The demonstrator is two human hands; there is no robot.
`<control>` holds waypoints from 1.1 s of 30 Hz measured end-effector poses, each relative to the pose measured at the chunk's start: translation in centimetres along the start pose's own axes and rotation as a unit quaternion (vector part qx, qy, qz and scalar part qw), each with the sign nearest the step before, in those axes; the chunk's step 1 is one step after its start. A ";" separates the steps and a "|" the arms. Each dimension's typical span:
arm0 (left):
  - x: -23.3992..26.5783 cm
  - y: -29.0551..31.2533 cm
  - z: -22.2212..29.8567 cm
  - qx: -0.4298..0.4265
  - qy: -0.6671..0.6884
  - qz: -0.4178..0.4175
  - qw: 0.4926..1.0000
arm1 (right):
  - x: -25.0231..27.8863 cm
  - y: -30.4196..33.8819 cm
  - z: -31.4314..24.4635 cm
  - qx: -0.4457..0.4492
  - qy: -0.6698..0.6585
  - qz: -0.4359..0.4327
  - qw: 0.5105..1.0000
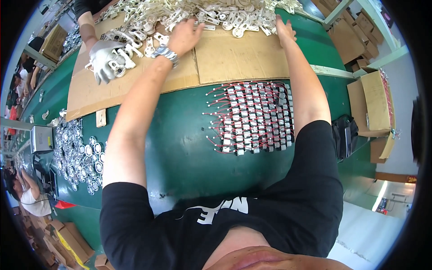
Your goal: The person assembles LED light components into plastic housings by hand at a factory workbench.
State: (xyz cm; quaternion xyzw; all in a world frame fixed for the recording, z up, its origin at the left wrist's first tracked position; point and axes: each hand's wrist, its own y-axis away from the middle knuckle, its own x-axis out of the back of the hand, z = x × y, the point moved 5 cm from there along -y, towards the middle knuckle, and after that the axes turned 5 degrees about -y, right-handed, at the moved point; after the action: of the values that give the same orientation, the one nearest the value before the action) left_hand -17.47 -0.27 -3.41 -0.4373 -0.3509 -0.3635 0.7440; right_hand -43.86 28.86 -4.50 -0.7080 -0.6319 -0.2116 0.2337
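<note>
A big heap of white plastic parts with round ends (pixel 225 15) lies on flattened cardboard (pixel 243 54) at the far side of the table. My left hand (pixel 183 38), with a patterned watch on its wrist, reaches to the heap's near edge with its fingers apart. On the heap's right edge, my right hand (pixel 285 32) stands with its fingers stretched out beside the white parts. I see nothing held in either hand. At the left, a co-worker's gloved hand (pixel 102 60) rests on several more white parts.
Rows of small motors with red wires (pixel 256 119) lie on the green table (pixel 180 148) between my arms. Many shiny metal rings (pixel 83 157) are spread at the left. An open cardboard box (pixel 371 108) and a black bag (pixel 344 135) are at the right.
</note>
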 end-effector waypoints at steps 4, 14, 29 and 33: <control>-5.2 -2.7 1.8 0.009 -0.015 0.079 0.997 | -3.3 -0.2 0.5 0.075 -0.041 -0.088 0.992; -5.8 -2.6 3.7 0.137 0.184 0.139 0.963 | -3.5 8.2 -4.0 0.405 -0.182 -0.070 0.893; -5.7 -2.3 3.4 0.052 0.271 0.044 0.960 | -10.5 15.1 -3.5 0.124 -0.285 -0.145 0.939; -4.5 -0.2 1.8 0.097 0.342 0.011 0.935 | -9.8 19.7 -4.7 0.130 -0.282 -0.117 0.943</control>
State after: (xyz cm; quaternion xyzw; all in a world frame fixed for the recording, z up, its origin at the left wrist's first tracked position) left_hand -20.20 2.35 -6.45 -0.2158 -0.1041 -0.4473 0.8617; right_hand -25.39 16.41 -7.82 -0.6236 -0.7721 0.0549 0.1092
